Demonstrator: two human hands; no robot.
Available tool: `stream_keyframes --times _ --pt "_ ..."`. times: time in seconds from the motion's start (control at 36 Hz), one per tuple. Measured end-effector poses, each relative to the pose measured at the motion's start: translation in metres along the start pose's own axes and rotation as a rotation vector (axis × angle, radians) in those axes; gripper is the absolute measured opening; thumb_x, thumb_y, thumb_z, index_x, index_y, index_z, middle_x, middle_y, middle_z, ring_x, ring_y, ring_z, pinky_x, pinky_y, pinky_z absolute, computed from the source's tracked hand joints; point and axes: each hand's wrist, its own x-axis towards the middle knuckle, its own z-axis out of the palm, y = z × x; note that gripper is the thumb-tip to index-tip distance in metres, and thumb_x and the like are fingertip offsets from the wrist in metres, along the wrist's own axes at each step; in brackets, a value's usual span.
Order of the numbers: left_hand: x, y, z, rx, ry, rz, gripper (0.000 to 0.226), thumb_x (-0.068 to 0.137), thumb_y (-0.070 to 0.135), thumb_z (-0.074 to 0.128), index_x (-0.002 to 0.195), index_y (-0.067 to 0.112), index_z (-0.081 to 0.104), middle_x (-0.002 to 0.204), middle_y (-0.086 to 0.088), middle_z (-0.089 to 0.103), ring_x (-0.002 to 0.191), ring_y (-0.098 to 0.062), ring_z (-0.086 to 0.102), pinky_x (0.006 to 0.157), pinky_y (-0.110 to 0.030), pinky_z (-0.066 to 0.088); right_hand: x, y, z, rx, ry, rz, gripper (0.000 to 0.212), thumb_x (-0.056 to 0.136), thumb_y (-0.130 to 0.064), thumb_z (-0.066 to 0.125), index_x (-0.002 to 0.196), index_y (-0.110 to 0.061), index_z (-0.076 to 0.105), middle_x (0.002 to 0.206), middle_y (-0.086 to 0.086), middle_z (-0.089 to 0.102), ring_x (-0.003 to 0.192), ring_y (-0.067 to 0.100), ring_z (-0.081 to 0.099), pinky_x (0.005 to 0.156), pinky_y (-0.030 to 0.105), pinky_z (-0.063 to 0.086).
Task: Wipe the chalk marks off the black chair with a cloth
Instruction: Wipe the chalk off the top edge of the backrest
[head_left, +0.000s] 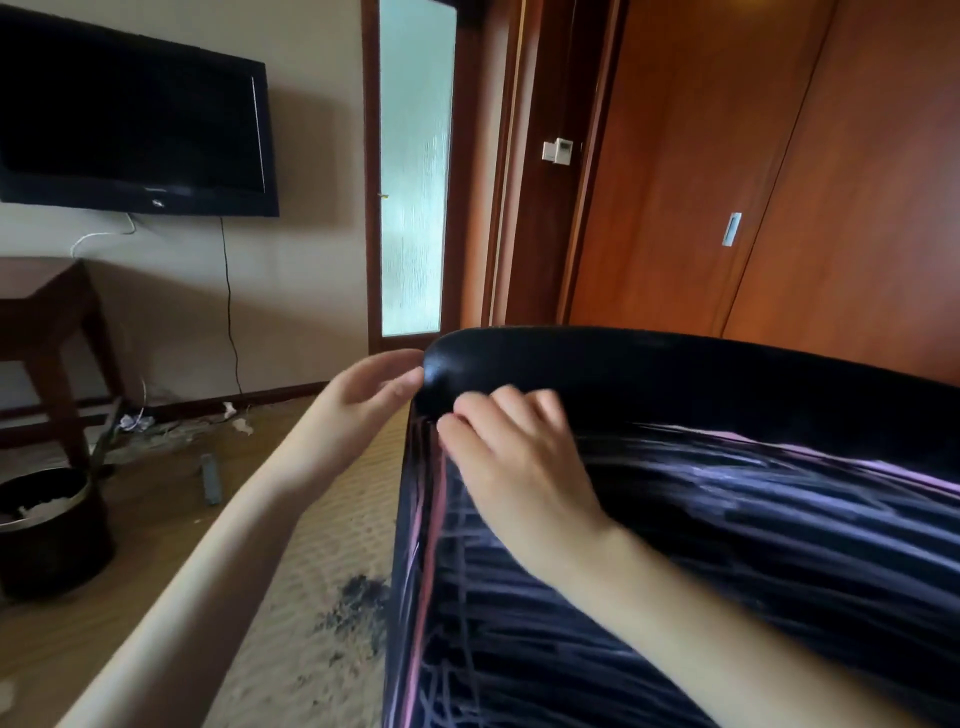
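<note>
Single head-worn view, wide-angle, looking forward and slightly down from just behind the black chair (675, 467). Chair very close, filling the lower right; its top edge crosses mid-frame. Beyond the chair: wooden doors (779, 182). Left of the chair: wall-mounted television (130, 119), floor below. Frame tilted. No second view.

wall tv (130, 119), wooden doors (779, 171), bin (52, 540)
</note>
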Motion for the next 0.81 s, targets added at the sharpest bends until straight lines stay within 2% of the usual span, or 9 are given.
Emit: stream_keyframes --times 0.08,0.17,0.28,0.36,0.47,0.64,0.72,0.81 --pt "0.005 -0.003 0.004 -0.039 -0.007 0.017 0.038 0.085 0.039 0.056 0.118 0.022 0.064 0.110 0.013 0.068 0.102 0.005 0.062 0.084 -0.010 0.045 -0.005 -0.007 0.010 -0.033 0.030 0.029 0.024 0.087 -0.002 0.044 0.081 -0.009 0.067 0.078 0.005 0.059 0.071 0.026 0.052 0.067 0.039 0.041" --pt "0.009 -0.005 0.005 -0.035 0.006 0.036 0.019 0.092 0.025 0.058 0.109 0.026 0.067 0.101 0.016 0.071 0.096 0.006 0.063 0.078 -0.007 0.045 -0.004 -0.009 0.011 -0.069 0.049 0.008 0.019 0.085 -0.001 0.049 0.083 -0.010 0.067 0.079 0.005 0.059 0.072 0.025 0.052 0.068 0.039 0.040" --pt "0.012 -0.009 0.010 -0.097 0.032 0.071 0.015 0.092 0.012 0.058 0.099 0.022 0.067 0.088 0.016 0.072 0.084 0.005 0.064 0.071 -0.008 0.045 0.007 -0.010 0.014 -0.085 0.146 -0.052 0.019 0.087 0.000 0.052 0.082 -0.009 0.069 0.081 0.007 0.063 0.071 0.025 0.051 0.064 0.036 0.033" --pt "0.014 -0.013 0.012 -0.144 0.035 0.088 0.014 0.092 0.013 0.057 0.100 0.019 0.067 0.089 0.013 0.072 0.086 0.002 0.064 0.073 -0.011 0.046 0.011 -0.009 0.020 -0.152 0.121 -0.100 0.024 0.086 0.002 0.047 0.081 -0.010 0.068 0.084 0.008 0.063 0.075 0.023 0.045 0.065 0.035 0.031" --pt "0.018 -0.017 0.014 -0.208 0.025 0.096 0.019 0.085 0.023 0.060 0.101 0.017 0.067 0.090 0.010 0.072 0.088 -0.002 0.065 0.077 -0.015 0.047 0.008 -0.002 0.018 -0.186 0.075 -0.121 0.041 0.092 0.002 0.028 0.082 -0.010 0.066 0.079 0.004 0.058 0.075 0.022 0.042 0.065 0.034 0.029" --pt "0.017 -0.018 0.016 -0.192 0.034 0.128 0.021 0.082 0.029 0.059 0.100 0.024 0.067 0.096 0.010 0.073 0.094 -0.004 0.065 0.082 -0.017 0.048 0.011 0.010 0.014 -0.257 0.083 -0.201 0.025 0.087 -0.001 0.045 0.080 -0.011 0.067 0.074 0.002 0.052 0.074 0.021 0.037 0.065 0.034 0.026" --pt "0.017 -0.018 0.015 -0.142 0.049 0.137 0.016 0.088 0.023 0.059 0.102 0.026 0.067 0.098 0.009 0.072 0.096 -0.004 0.065 0.082 -0.017 0.048 0.009 0.014 0.010 -0.259 0.022 -0.211 0.030 0.089 -0.002 0.039 0.084 -0.011 0.067 0.074 0.001 0.050 0.073 0.020 0.042 0.065 0.033 0.027" --pt "0.016 -0.017 0.015 -0.115 0.067 0.156 0.016 0.091 0.018 0.058 0.100 0.030 0.066 0.096 0.014 0.072 0.094 -0.001 0.066 0.080 -0.011 0.048 0.006 0.020 0.005 -0.235 -0.050 -0.187 0.044 0.091 0.004 0.025 0.084 -0.012 0.066 0.075 0.001 0.050 0.071 0.021 0.046 0.065 0.034 0.026"
